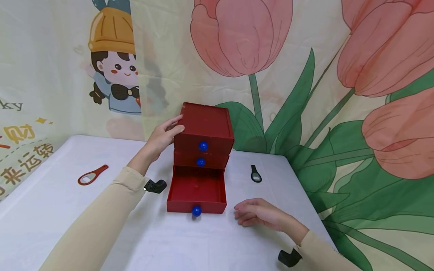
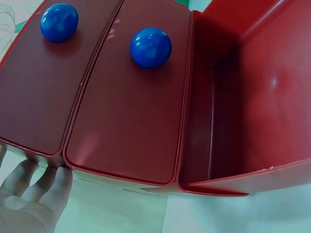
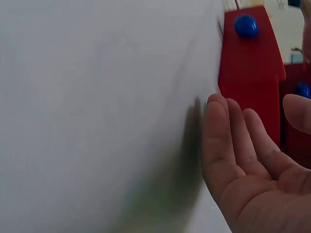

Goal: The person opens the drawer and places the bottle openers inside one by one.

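Note:
A dark red three-drawer box (image 1: 207,120) with round blue knobs stands on the table. Its upper two drawers are closed, while the bottom drawer (image 1: 196,209) is pulled out toward me and shows its bare red floor. My left hand (image 1: 162,138) rests against the box's upper left side; in the left wrist view its fingers (image 2: 57,191) touch that side wall. To the right of the pulled-out drawer, my right hand (image 1: 261,214) is held low by the table with nothing in it. Its fingers (image 3: 217,131) are loosely extended in the right wrist view.
A red-framed magnifying glass (image 1: 93,175) lies on the white table (image 1: 149,248) at the left. On the right lies a smaller black magnifying glass (image 1: 256,174). Behind the table hangs a printed cloth (image 1: 169,52) with tulips and a cartoon figure.

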The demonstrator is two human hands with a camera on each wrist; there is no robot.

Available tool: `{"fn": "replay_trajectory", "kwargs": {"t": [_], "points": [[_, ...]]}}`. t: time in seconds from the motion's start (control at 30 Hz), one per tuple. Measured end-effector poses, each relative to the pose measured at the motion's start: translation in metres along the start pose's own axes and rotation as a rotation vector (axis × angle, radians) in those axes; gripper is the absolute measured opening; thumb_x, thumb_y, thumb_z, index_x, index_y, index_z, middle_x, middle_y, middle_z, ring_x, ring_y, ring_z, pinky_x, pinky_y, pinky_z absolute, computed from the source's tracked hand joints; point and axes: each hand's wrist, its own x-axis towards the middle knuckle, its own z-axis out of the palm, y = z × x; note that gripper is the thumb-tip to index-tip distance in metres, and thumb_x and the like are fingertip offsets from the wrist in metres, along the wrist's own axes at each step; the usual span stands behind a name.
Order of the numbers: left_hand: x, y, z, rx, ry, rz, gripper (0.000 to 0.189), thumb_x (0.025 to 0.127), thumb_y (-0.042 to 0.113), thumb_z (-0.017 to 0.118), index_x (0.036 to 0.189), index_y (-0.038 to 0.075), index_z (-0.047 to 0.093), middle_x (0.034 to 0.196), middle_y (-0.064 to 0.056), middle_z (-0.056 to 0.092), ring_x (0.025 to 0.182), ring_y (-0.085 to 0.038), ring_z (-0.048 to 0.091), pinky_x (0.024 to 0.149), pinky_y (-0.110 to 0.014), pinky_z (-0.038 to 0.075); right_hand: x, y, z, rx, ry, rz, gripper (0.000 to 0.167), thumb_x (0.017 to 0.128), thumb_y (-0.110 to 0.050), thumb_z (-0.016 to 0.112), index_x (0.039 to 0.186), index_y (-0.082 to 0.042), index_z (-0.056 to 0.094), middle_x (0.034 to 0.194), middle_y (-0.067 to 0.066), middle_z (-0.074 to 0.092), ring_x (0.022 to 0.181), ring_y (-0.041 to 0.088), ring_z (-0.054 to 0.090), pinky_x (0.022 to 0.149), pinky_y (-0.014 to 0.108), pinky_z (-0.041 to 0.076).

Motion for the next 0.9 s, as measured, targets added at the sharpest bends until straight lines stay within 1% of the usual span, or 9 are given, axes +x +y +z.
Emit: {"fn": "replay_trajectory", "kwargs": {"t": [0.1, 0.2, 0.27, 0.43, 0.53, 0.63, 0.7, 0.8, 0.9], "points": [[0.0, 0.001, 0.0, 0.001, 0.0, 0.005, 0.066, 0.107, 0.046, 0.059, 0.167, 0.033, 0.036, 0.172, -0.008, 0.033, 0.151, -0.033, 0.043, 0.122, -0.056, 0.04, -0.002, -0.002, -0.022, -0.102, 0.079, -0.044, 0.048, 0.108, -0.029, 0.06, 0.141, 0.007, 0.06, 0.128, 0.02, 0.072, 0.107, 0.03, 0.073, 0.096, 0.041, 0.062], [-0.001, 0.001, 0.0, -0.003, 0.001, 0.008, 0.065, 0.108, 0.045, 0.059, 0.167, 0.032, 0.036, 0.172, -0.008, 0.034, 0.15, -0.033, 0.044, 0.121, -0.056, 0.04, -0.001, -0.006, -0.039, -0.232, 0.187, -0.079, 0.048, 0.108, -0.029, 0.062, 0.142, 0.005, 0.061, 0.129, 0.02, 0.071, 0.107, 0.03, 0.071, 0.095, 0.043, 0.062], [-0.001, 0.002, 0.001, -0.007, 0.002, 0.009, 0.065, 0.108, 0.044, 0.059, 0.167, 0.032, 0.036, 0.172, -0.008, 0.034, 0.151, -0.033, 0.044, 0.121, -0.057, 0.04, 0.001, -0.007, -0.049, -0.339, 0.27, -0.109, 0.048, 0.107, -0.03, 0.064, 0.142, 0.003, 0.062, 0.129, 0.018, 0.071, 0.107, 0.031, 0.07, 0.092, 0.045, 0.062], [-0.002, 0.002, 0.003, -0.017, -0.003, 0.007, 0.064, 0.108, 0.043, 0.059, 0.167, 0.033, 0.037, 0.172, -0.007, 0.033, 0.15, -0.033, 0.044, 0.122, -0.057, 0.039, 0.015, -0.002, -0.073, -0.598, 0.507, -0.183, 0.048, 0.103, -0.029, 0.07, 0.14, 0.001, 0.063, 0.126, 0.016, 0.072, 0.109, 0.032, 0.07, 0.091, 0.046, 0.061], [-0.001, 0.002, 0.003, -0.023, -0.01, 0.003, 0.063, 0.108, 0.042, 0.059, 0.167, 0.034, 0.036, 0.173, -0.007, 0.032, 0.15, -0.033, 0.044, 0.122, -0.057, 0.039, 0.027, 0.005, -0.087, -0.689, 0.604, -0.22, 0.05, 0.102, -0.026, 0.072, 0.142, 0.003, 0.062, 0.128, 0.022, 0.07, 0.11, 0.036, 0.069, 0.092, 0.05, 0.06], [-0.001, 0.002, 0.003, -0.023, -0.013, 0.002, 0.064, 0.109, 0.042, 0.058, 0.167, 0.034, 0.035, 0.173, -0.007, 0.032, 0.15, -0.033, 0.045, 0.122, -0.057, 0.039, 0.04, 0.013, -0.099, -0.726, 0.645, -0.255, 0.053, 0.102, -0.025, 0.072, 0.144, 0.005, 0.059, 0.131, 0.027, 0.067, 0.112, 0.041, 0.068, 0.092, 0.054, 0.06], [-0.002, 0.002, 0.003, -0.021, -0.01, 0.006, 0.064, 0.109, 0.042, 0.058, 0.167, 0.033, 0.036, 0.173, -0.007, 0.032, 0.15, -0.034, 0.045, 0.122, -0.057, 0.039, 0.048, 0.018, -0.105, -0.737, 0.661, -0.263, 0.056, 0.101, -0.026, 0.073, 0.145, 0.007, 0.058, 0.133, 0.029, 0.066, 0.115, 0.044, 0.067, 0.093, 0.055, 0.059], [-0.002, 0.003, 0.003, -0.017, -0.003, 0.01, 0.063, 0.109, 0.042, 0.058, 0.167, 0.032, 0.037, 0.172, -0.008, 0.034, 0.149, -0.034, 0.046, 0.121, -0.057, 0.04, 0.06, 0.023, -0.11, -0.746, 0.667, -0.271, 0.06, 0.1, -0.028, 0.074, 0.144, 0.01, 0.057, 0.133, 0.032, 0.064, 0.119, 0.048, 0.064, 0.097, 0.058, 0.058], [-0.003, 0.003, 0.004, -0.015, -0.001, 0.013, 0.063, 0.109, 0.042, 0.058, 0.167, 0.032, 0.037, 0.172, -0.008, 0.034, 0.149, -0.034, 0.046, 0.121, -0.057, 0.041, 0.071, 0.026, -0.113, -0.77, 0.671, -0.27, 0.063, 0.099, -0.03, 0.074, 0.141, 0.013, 0.058, 0.131, 0.034, 0.063, 0.121, 0.049, 0.062, 0.101, 0.06, 0.054]]}}
